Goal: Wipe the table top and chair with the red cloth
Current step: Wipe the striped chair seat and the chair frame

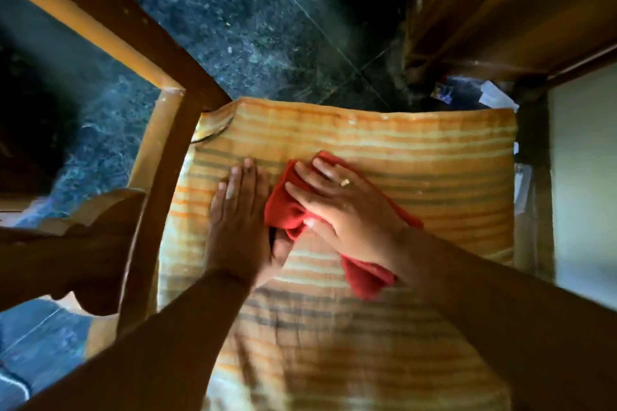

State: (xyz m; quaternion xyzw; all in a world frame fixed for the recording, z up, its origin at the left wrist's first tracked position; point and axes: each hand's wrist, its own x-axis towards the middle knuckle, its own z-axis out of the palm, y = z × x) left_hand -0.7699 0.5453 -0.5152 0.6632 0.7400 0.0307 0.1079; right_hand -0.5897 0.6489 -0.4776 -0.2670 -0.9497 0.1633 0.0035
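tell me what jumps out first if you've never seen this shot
The red cloth stands out, bunched mid-frame on the striped orange seat cushion under the flat right hand. Beside it the left hand lies flat on the cushion. The chair's wooden frame runs down the left, over dark speckled floor.

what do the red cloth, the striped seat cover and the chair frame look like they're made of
Red cloth: soft woven or knit fabric, matte; it bunches into folds under the right hand.
Striped seat cover: coarse woven textile, matte, with orange, cream and grey bands and a curled corner; the left hand lies flat on it.
Chair frame: looks like wood with a worn brown varnish, chipped pale at the joint.
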